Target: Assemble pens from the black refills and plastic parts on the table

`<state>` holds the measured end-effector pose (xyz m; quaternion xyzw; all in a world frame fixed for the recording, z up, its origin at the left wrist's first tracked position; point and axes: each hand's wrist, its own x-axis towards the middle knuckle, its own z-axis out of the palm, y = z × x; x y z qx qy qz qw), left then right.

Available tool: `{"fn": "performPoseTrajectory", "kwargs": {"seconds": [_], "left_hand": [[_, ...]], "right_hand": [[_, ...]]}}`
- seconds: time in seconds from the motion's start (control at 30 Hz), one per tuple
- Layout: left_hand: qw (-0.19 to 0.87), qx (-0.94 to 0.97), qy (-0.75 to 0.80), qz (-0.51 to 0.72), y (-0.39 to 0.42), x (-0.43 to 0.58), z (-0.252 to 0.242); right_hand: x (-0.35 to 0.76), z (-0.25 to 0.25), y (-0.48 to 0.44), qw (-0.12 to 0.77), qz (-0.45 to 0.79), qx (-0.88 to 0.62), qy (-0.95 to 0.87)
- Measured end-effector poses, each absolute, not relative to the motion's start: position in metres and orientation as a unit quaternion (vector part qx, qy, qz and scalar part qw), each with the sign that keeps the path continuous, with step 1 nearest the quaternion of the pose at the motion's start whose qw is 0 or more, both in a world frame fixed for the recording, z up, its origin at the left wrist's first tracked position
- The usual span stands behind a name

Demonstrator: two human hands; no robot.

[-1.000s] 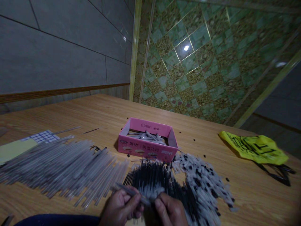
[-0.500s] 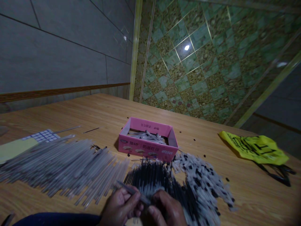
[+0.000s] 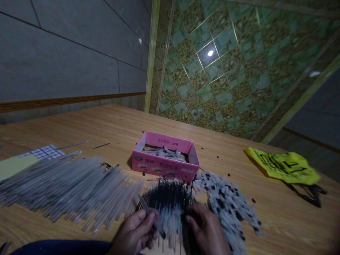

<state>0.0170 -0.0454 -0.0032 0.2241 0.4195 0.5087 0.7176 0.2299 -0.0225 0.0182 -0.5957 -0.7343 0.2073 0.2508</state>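
At the bottom edge, my left hand (image 3: 135, 232) is closed around a clear pen barrel (image 3: 148, 214) that slants up to the left. My right hand (image 3: 205, 230) lies over a pile of dark pen refills (image 3: 167, 196), its fingers curled down onto them; what they grip is hidden. A heap of small white and black pen caps (image 3: 225, 203) lies just right of that hand. A wide spread of clear pen barrels (image 3: 66, 186) covers the table to the left.
A pink cardboard box (image 3: 164, 166) with several pens inside stands behind the piles. A yellow plastic bag (image 3: 284, 164) lies at the right on the wooden table (image 3: 106, 124). A yellow and white sheet (image 3: 29, 159) lies at the far left. Tiled walls rise behind.
My right hand has moved right, away from the left hand, onto the refill pile. The barrel in my left hand has tilted more upright. The view has shifted slightly.
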Motion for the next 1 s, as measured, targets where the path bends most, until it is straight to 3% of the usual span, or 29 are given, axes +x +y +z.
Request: {"fn": "performPoseTrajectory", "kwargs": {"seconds": [0.23, 0.37, 0.6, 0.77, 1.0], "left_hand": [[0.728, 0.255, 0.405, 0.491, -0.047, 0.017, 0.002], [0.695, 0.307, 0.44, 0.478, -0.046, 0.015, -0.004], [0.553, 0.51, 0.494, 0.436, -0.048, 0.013, -0.012], [0.424, 0.613, 0.523, 0.413, -0.052, 0.013, 0.001], [0.367, 0.632, 0.537, 0.422, -0.053, 0.012, 0.005]], "right_hand": [[0.215, 0.013, -0.019, 0.219, 0.145, -0.584, -0.768], [0.22, 0.004, -0.018, 0.291, 0.186, -0.584, -0.735], [0.22, 0.002, -0.017, 0.461, 0.414, -0.54, -0.57], [0.228, 0.009, -0.017, 0.498, 0.414, -0.522, -0.555], [0.23, 0.012, -0.018, 0.514, 0.432, -0.523, -0.525]]}}
